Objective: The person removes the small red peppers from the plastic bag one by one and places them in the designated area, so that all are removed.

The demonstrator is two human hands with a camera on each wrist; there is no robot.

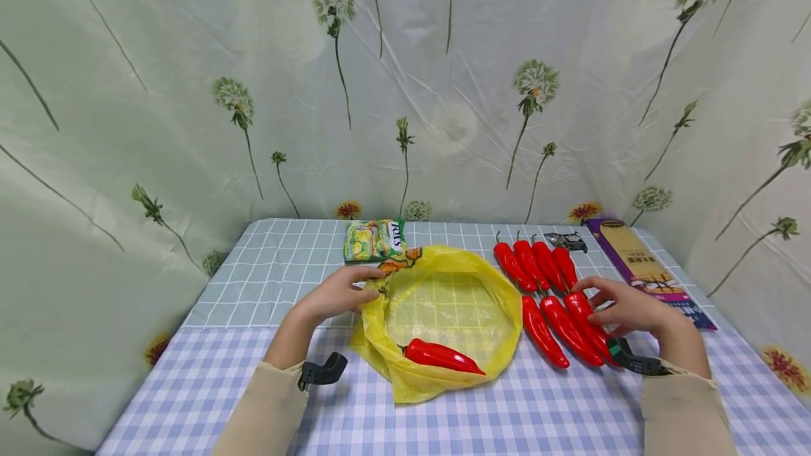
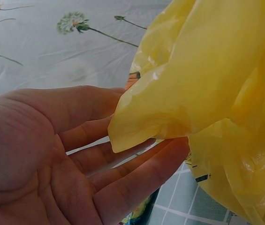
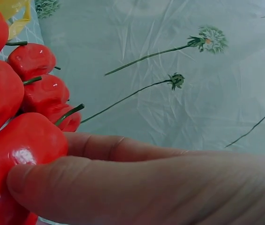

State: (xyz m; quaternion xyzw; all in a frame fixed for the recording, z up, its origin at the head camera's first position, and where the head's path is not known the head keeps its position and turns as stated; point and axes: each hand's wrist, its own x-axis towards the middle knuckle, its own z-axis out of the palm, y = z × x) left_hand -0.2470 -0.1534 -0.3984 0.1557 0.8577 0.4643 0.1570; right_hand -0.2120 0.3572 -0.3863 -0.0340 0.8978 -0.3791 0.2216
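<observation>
Beige sleeves with dark wrist mounts are seen nearest, at the near edge of the checked surface (image 1: 209, 287). At the left, the left hand (image 1: 338, 294) is laid against the rim of the yellow plastic bag (image 1: 443, 315); in the left wrist view its fingers (image 2: 137, 176) are spread almost straight with a fold of the bag draped over them, so the mouth is kept lifted and wide. One red pepper (image 1: 441, 356) is already lodged inside, at the bag's near side. To the right, the right hand (image 1: 624, 309) is set on the near row of red peppers (image 1: 567, 326), its fingers curved over the rightmost one, seemingly gripping it. A far row of peppers (image 1: 535, 264) is lined up just beyond. A snack packet (image 1: 374, 239) lies far behind the bag, and a purple box (image 1: 646, 269) at the far right.
</observation>
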